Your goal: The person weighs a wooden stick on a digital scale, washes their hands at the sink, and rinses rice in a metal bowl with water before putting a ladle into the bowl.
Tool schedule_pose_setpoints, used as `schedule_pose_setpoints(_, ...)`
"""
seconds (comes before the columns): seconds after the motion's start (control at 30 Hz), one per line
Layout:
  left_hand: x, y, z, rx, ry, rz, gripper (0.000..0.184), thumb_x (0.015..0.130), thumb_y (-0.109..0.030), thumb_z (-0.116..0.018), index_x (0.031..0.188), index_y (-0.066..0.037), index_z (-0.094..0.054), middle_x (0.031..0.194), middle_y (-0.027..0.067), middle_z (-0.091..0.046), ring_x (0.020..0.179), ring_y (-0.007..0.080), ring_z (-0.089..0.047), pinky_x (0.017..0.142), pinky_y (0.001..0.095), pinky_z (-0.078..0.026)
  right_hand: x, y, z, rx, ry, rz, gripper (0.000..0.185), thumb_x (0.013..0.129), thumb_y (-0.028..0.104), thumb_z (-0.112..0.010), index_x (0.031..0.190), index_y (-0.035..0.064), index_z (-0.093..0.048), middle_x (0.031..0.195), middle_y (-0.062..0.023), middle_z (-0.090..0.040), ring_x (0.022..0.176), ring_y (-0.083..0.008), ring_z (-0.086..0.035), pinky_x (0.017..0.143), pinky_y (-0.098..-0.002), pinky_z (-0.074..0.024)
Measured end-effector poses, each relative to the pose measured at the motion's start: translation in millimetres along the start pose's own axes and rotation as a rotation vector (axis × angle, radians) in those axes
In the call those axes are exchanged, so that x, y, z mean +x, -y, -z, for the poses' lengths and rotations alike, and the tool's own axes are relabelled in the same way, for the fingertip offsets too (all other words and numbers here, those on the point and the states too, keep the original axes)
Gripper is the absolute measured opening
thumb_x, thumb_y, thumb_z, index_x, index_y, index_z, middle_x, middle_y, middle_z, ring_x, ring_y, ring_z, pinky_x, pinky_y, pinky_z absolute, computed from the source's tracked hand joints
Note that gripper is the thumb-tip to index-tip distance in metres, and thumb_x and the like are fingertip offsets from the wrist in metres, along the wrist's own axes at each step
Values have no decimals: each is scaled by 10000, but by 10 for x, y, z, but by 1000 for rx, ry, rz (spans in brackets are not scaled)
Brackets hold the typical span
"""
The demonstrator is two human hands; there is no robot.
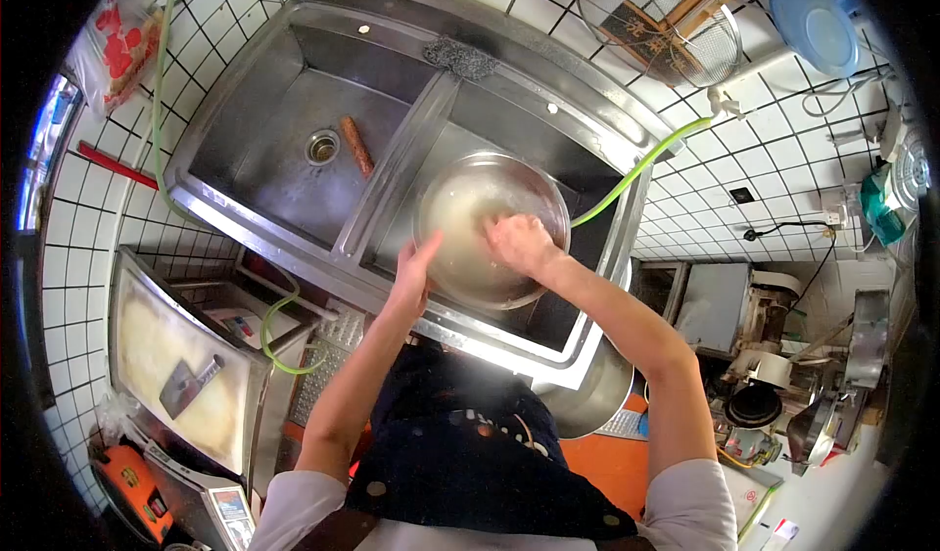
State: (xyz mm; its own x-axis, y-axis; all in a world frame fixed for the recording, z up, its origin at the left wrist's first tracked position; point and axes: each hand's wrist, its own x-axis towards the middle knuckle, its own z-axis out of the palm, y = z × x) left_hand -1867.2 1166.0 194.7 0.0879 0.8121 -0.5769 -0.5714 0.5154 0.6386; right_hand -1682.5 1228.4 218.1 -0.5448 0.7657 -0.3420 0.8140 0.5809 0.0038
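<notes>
A round stainless steel bowl (556,191) with cloudy, whitish water (460,208) in it stands in the right basin of the double sink. My left hand (418,269) grips the bowl at its left rim, near the front. Curled down into the water is my right hand (521,245); its fingertips are hidden, and whatever they close on cannot be made out. A green hose (641,171) hangs over the right edge of the sink.
In the left basin (255,174), a brown stick-like piece (356,146) lies beside the drain (321,147). A scouring pad (460,57) rests behind the divider. Strainers (676,22) hang at the back right. A scraper (191,387) lies on a pale surface at the left.
</notes>
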Motion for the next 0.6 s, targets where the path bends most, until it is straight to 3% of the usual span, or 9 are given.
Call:
schedule_pose_setpoints(0.1,-23,23,20,8,20,-12,484,861,-326,-603,1217,-19,-489,1089,78,-581,963,159,-566,751,290,-467,-97,202,9,153,7,-36,360,869,356,-510,964,12,-565,780,-174,-626,733,-339,-646,632,-461,-528)
schedule_pose_setpoints(0.23,27,128,116,0,14,-23,497,863,-329,-602,1231,-15,-486,1121,75,-567,1018,158,-540,818,292,-437,-140,499,-100,342,-141,-61,297,769,178,-600,1001,-1,-550,982,-239,-563,788,-362,-637,665,-487,-526)
schedule_pose_setpoints(0.27,38,150,143,-3,16,-25,499,863,-329,-601,1234,-16,-485,1127,73,-565,1029,157,-534,832,293,-430,-117,557,-152,444,-125,-84,328,721,91,-595,1032,4,-539,1055,-264,-502,821,-411,-614,723,-487,-513)
schedule_pose_setpoints(0.37,35,174,203,8,-39,14,497,865,-329,-598,1235,-17,-485,1127,71,-566,1015,153,-541,814,281,-434,-56,596,-308,591,-191,29,323,709,57,-583,1026,-2,-552,1013,-262,-549,851,-432,-595,772,-471,-493)
schedule_pose_setpoints(0.47,-26,138,187,-29,-5,-20,496,867,-329,-596,1238,-19,-483,1131,71,-564,1006,146,-544,793,275,-442,-1,563,-247,726,-105,15,270,763,67,-533,1018,-11,-570,979,-251,-594,879,-421,-589,805,-459,-475)
schedule_pose_setpoints(0.6,-69,90,173,-3,-16,-27,502,871,-326,-591,1246,-16,-467,1136,84,-561,1009,158,-547,787,283,-453,-79,456,-149,685,-85,-165,256,839,203,-507,873,-14,-638,835,-257,-619,790,-420,-611,745,-486,-489)
